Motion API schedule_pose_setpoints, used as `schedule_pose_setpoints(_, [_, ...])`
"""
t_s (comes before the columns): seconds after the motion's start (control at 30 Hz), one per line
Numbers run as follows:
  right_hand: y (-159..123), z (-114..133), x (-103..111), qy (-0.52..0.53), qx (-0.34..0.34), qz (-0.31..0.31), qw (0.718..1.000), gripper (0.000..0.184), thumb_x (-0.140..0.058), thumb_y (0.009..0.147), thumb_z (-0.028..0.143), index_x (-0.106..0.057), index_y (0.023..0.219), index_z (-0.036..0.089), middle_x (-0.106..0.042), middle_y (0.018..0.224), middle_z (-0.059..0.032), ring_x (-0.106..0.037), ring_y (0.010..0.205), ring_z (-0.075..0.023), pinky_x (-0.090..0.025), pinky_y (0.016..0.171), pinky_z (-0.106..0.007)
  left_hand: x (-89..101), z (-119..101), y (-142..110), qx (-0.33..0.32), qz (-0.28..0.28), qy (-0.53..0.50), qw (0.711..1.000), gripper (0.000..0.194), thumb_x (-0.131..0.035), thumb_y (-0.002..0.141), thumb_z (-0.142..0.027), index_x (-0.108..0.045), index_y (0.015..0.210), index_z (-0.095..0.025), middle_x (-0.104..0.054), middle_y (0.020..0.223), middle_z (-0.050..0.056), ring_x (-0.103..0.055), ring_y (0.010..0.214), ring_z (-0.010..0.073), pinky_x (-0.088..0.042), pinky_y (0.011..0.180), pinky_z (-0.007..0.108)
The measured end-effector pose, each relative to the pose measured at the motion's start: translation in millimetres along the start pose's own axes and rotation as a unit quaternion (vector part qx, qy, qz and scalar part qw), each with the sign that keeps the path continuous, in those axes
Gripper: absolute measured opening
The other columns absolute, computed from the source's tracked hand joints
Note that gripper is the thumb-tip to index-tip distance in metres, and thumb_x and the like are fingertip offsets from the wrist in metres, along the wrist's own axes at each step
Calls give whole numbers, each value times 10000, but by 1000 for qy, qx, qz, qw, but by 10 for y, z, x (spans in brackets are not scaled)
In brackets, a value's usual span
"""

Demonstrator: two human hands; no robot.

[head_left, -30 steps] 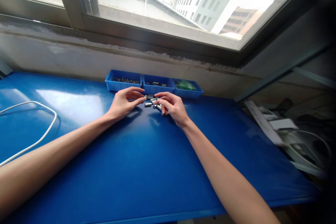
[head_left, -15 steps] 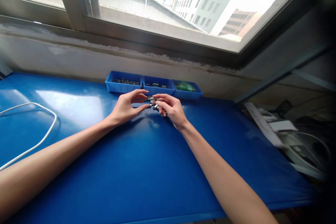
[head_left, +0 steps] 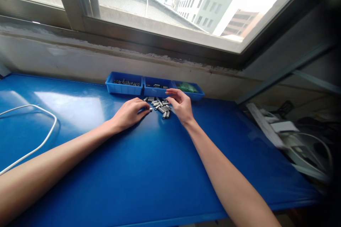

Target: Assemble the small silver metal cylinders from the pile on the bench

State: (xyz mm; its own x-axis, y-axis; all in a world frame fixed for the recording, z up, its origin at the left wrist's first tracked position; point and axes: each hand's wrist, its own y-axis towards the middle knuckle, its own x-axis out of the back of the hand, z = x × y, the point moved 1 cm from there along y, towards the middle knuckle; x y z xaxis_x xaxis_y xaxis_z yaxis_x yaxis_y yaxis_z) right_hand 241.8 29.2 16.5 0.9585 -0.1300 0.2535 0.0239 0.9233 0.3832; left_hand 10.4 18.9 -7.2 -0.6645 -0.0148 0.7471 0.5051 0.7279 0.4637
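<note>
Several small silver-and-black metal pieces (head_left: 165, 114) lie in a loose pile on the blue table, just in front of the bins; their exact kind is too small to make out. At the pile's left side, my left hand (head_left: 131, 113) pinches one small metal piece (head_left: 150, 109) between thumb and fingers, close to the tabletop. My right hand (head_left: 182, 107) hovers at the pile's right edge, its thumb and fingers apart and nothing visible between them.
Behind the pile stand three joined blue bins: the left bin (head_left: 112, 87) with small metal parts, the middle bin (head_left: 156, 91) with metal pieces, the right bin (head_left: 195, 96) with green material. A white cable (head_left: 50, 132) curves across the left. Clutter including a white box (head_left: 284, 127) sits at right.
The metal pieces my hands held together above the table now lie spread in a pile. My hands have moved apart; the right has opened, while the left has lowered and pinches one piece.
</note>
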Motion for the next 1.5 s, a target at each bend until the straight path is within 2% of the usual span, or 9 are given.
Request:
schedule_pose_setpoints(0.1, [-26,17,1,-133,46,-30,990,177,-614,823,237,-730,955,209,-750,979,-67,-682,910,-225,-532,835,-370,22,-17,8,12,-6,-17,1000,229,-609,957,-360,-750,1090,-239,-766,1006,64,-700,920,229,-533,849,339])
schedule_pose_setpoints(0.2, [-64,71,-31,-166,66,-10,984,172,-605,832,221,-729,951,209,-753,970,-65,-682,876,-220,-529,817,-363,50,-41,22,50,-28,-105,993,251,-653,928,-390,-726,1102,-224,-770,938,45,-712,832,199,-555,790,306])
schedule_pose_setpoints(0.33, [-142,195,-100,-100,47,65,992,195,-633,860,254,-720,1028,207,-749,922,-48,-684,824,-198,-530,783,-340,82,-65,31,91,-91,-260,957,355,-766,837,-450,-698,1057,-180,-767,954,67,-731,862,206,-594,850,329])
schedule_pose_setpoints(0.5, [-216,290,-191,31,-32,176,983,294,-681,839,279,-705,1126,217,-759,948,-40,-697,873,-192,-532,796,-330,92,-85,23,76,-119,-302,943,377,-810,808,-416,-686,1070,-176,-761,991,76,-736,917,217,-598,906,359])
schedule_pose_setpoints(0.73, [-207,229,-229,126,-88,180,972,243,-716,799,282,-754,1027,206,-758,903,-30,-666,802,-156,-527,754,-305,95,-105,9,69,-129,-280,949,372,-806,814,-404,-692,1091,-184,-763,999,69,-733,914,214,-597,906,356])
schedule_pose_setpoints(0.97, [-100,159,-184,175,-141,100,969,258,-741,754,299,-751,991,196,-749,869,-36,-646,723,-139,-518,683,-278,126,-80,45,103,-149,-129,975,274,-675,899,-402,-728,1082,-204,-765,1066,76,-713,962,235,-578,883,356])
schedule_pose_setpoints(1.13, [46,135,-134,216,-150,28,964,414,-709,728,261,-709,1141,232,-749,1142,-53,-675,832,-147,-527,687,-259,67,7,53,90,-113,-36,989,290,-578,946,-332,-759,1135,-208,-758,1173,90,-647,1157,286,-514,1039,440])
schedule_pose_setpoints(1.3, [50,103,-102,211,-130,28,968,532,-693,744,264,-644,1274,285,-651,1393,-48,-693,981,-183,-546,723,-272,-37,28,37,40,-31,61,997,396,-520,967,-334,-726,1269,-183,-671,1372,112,-512,1344,373,-417,1141,543])
schedule_pose_setpoints(1.5, [-17,127,-66,196,-120,36,973,475,-695,753,286,-651,1226,263,-677,1331,-56,-687,925,-175,-554,728,-285,3,12,24,66,-36,76,994,302,-540,957,-335,-794,1055,-203,-772,1137,104,-684,1123,305,-537,1000,429])
